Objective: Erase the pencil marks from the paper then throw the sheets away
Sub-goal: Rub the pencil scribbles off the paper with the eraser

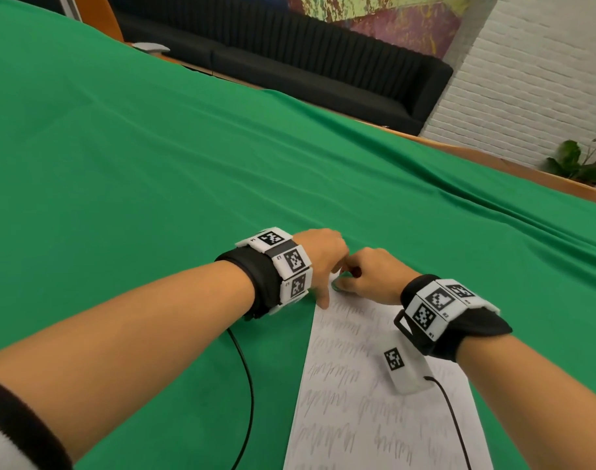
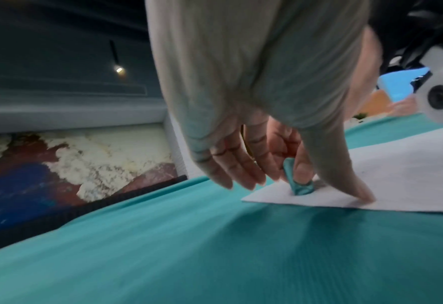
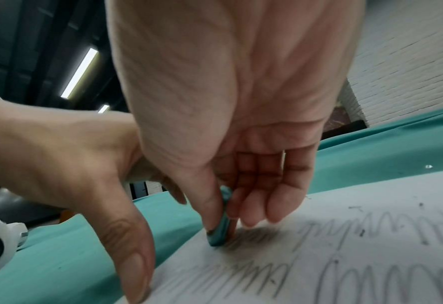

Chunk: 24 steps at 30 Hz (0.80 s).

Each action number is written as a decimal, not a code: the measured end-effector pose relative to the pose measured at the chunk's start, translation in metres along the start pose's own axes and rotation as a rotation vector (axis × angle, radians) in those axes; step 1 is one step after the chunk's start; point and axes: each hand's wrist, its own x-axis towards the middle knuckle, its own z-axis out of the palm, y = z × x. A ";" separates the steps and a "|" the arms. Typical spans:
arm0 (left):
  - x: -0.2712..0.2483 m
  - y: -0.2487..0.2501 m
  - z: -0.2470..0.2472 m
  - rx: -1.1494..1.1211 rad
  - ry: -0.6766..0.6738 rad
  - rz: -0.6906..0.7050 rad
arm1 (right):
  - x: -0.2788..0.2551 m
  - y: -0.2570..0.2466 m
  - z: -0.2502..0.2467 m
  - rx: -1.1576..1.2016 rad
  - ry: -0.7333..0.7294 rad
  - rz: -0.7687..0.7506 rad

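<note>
A sheet of paper [image 1: 374, 395] w/ rows of pencil scribbles [image 3: 358, 273] lies on a green tablecloth [image 1: 154, 164], near-right in the head view. At the paper's far-left corner the right hand [image 1: 374, 276] pinches a small teal eraser [image 3: 219, 230] between thumb & fingers, its lower end touching the paper right by the scribbles. The left hand [image 1: 323, 262] sits just left of it, fingers relaxed, holding nothing, thumb tip [image 3: 137, 283] pressing the paper's left edge. Both wrists wear black bands w/ white marker blocks [image 1: 290, 266]. Far side: black sofa [image 1: 290, 62], white brick wall [image 1: 527, 79], a plant [image 1: 574, 161] at far right.
</note>
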 end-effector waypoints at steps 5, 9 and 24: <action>-0.002 -0.014 0.012 -0.228 -0.026 -0.033 | -0.002 0.003 -0.003 -0.025 0.101 0.004; 0.000 -0.019 0.020 -0.335 -0.076 -0.063 | -0.002 0.006 0.000 -0.031 0.087 0.043; 0.008 -0.025 0.024 -0.279 -0.156 -0.059 | 0.000 0.004 0.002 0.005 0.066 0.036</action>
